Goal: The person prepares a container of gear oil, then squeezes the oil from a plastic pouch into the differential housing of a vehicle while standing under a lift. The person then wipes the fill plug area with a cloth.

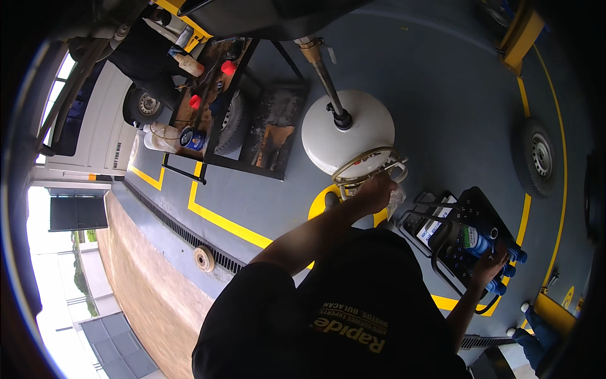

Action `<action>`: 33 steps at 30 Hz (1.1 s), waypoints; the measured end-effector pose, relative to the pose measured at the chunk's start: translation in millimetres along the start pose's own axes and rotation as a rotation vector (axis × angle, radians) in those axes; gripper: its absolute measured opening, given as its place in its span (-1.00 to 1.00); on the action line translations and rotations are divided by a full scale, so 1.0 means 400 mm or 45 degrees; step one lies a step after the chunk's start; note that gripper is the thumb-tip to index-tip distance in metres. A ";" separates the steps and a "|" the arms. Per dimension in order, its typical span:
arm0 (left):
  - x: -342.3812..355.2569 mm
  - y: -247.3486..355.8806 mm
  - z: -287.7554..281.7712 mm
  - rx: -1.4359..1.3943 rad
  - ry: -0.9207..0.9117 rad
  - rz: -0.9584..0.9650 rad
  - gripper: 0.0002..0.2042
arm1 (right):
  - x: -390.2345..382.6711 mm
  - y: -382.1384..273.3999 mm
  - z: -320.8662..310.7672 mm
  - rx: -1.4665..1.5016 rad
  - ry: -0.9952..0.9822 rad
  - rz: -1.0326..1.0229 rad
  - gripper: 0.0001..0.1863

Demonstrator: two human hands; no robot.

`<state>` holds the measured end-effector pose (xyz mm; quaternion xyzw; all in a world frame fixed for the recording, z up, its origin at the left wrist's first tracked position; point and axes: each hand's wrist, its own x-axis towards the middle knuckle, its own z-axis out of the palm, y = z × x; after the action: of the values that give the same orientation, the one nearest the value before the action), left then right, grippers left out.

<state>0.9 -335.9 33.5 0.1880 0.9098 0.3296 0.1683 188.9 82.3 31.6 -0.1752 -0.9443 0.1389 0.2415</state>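
My left hand (377, 192) is closed on the metal handle of a round white oil-drainer tank (334, 145), beside some crumpled clear material (396, 201). A metal tube (322, 69) rises from the tank toward a dark basin (265, 12) overhead. My right hand (492, 264) reaches to a black wheeled cart (464, 208) at the right, its fingers curled by a blue container (475, 244) and a small metal ring (494, 233); what they grip is unclear.
A co-worker (142, 57) in dark clothes stands by a metal trolley (246, 95) with containers and a tire. A white van (95, 126) is behind. A loose wheel (536, 158) lies right; someone's legs (540, 328) show lower right. A drain grate (167, 211) crosses the lower left.
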 end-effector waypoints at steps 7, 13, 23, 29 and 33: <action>-0.047 0.003 -0.086 -0.093 0.068 -0.106 -0.70 | -0.092 0.082 0.046 -0.162 -0.259 0.281 -0.30; -0.062 -0.061 -0.090 -0.039 0.120 -0.092 -0.78 | -0.080 0.173 0.067 -0.080 -0.353 0.330 -0.35; -0.196 -0.085 -0.225 -0.184 0.320 -0.492 -0.79 | -0.107 0.156 0.097 -0.053 -0.300 0.394 -0.41; -0.275 -0.202 -0.207 -0.071 0.491 -0.537 -0.79 | -0.118 0.158 0.122 -0.181 -0.018 0.104 -0.58; -0.300 -0.237 -0.269 -0.014 0.493 -0.575 -0.77 | -0.019 0.027 0.025 -0.051 0.055 0.043 -0.56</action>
<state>37.6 -515.6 70.5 -0.0866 0.9419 0.3185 0.0617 192.9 87.3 16.2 -0.1989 -0.9384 0.1204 0.2558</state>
